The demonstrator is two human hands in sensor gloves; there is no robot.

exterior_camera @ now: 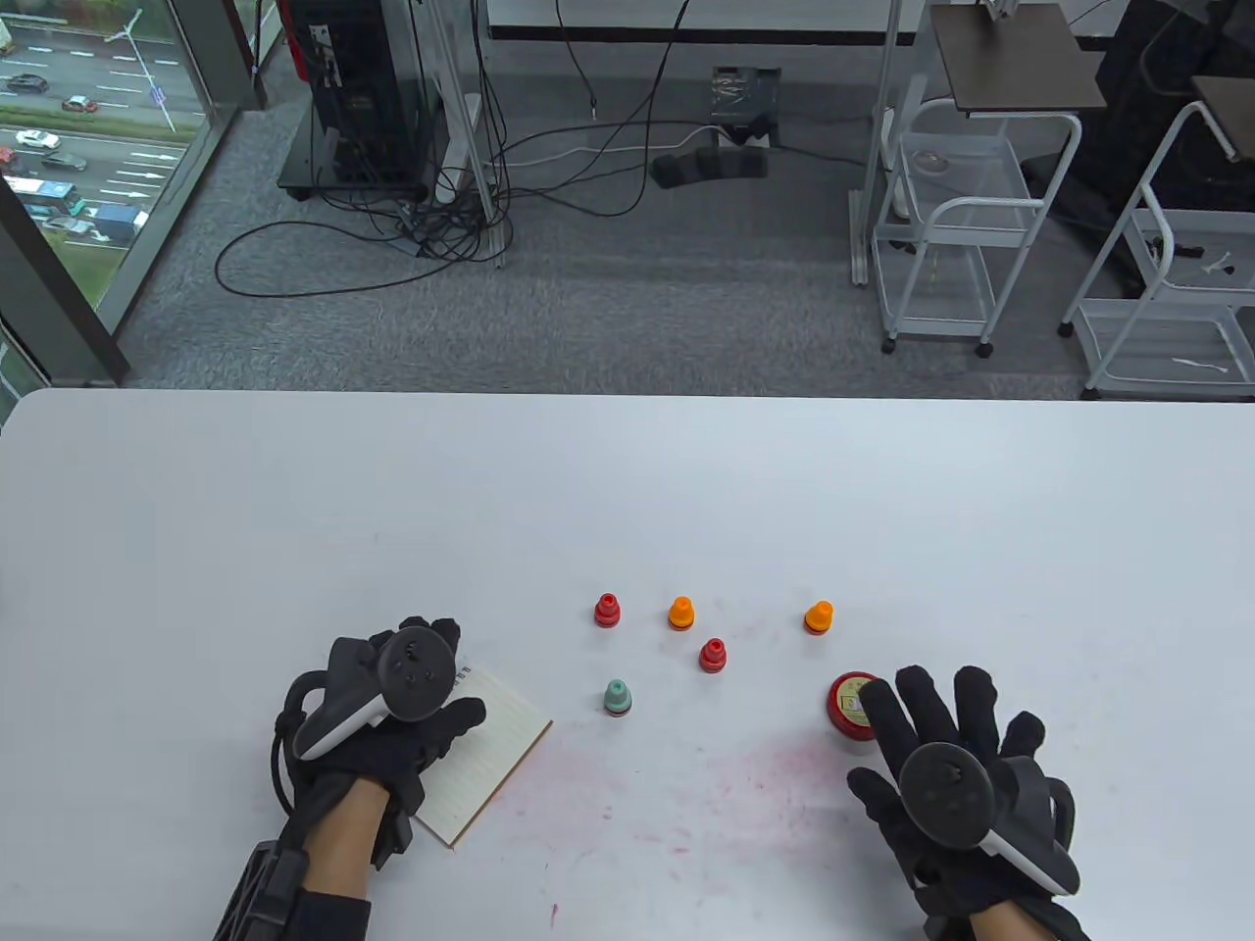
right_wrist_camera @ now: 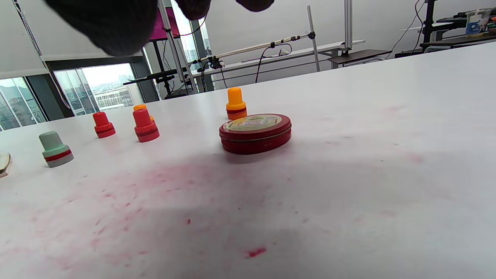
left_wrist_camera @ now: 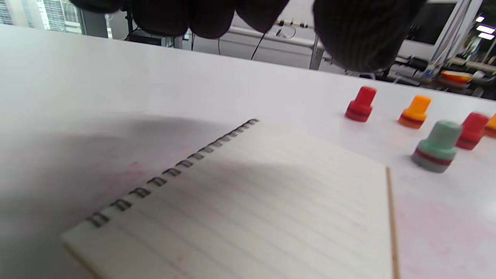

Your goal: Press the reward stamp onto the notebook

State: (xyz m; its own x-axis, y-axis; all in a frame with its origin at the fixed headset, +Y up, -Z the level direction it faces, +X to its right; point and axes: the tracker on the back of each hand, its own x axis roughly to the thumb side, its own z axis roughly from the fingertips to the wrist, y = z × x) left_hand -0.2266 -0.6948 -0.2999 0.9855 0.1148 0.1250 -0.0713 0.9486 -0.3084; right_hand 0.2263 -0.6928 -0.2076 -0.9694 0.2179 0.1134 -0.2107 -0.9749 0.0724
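A spiral notebook (exterior_camera: pixel 490 750) lies open on a blank lined page at the front left; it also shows in the left wrist view (left_wrist_camera: pixel 252 201). My left hand (exterior_camera: pixel 446 676) is over its left part, holding nothing, with its fingers (left_wrist_camera: pixel 356 35) lifted off the page. Several small stamps stand mid-table: two red (exterior_camera: pixel 607 610) (exterior_camera: pixel 713 655), two orange (exterior_camera: pixel 681 614) (exterior_camera: pixel 819 618), one green (exterior_camera: pixel 616 697). A closed red ink pad tin (exterior_camera: pixel 848 708) (right_wrist_camera: pixel 255 132) stands at the right. My right hand (exterior_camera: pixel 902 735) hovers by it, fingers spread, empty.
Pink ink smears (exterior_camera: pixel 726 784) mark the white table (exterior_camera: pixel 627 490) between the notebook and the tin. The green stamp (left_wrist_camera: pixel 438 146) stands just right of the notebook's edge. Beyond the table's far edge are carts and cables on the floor.
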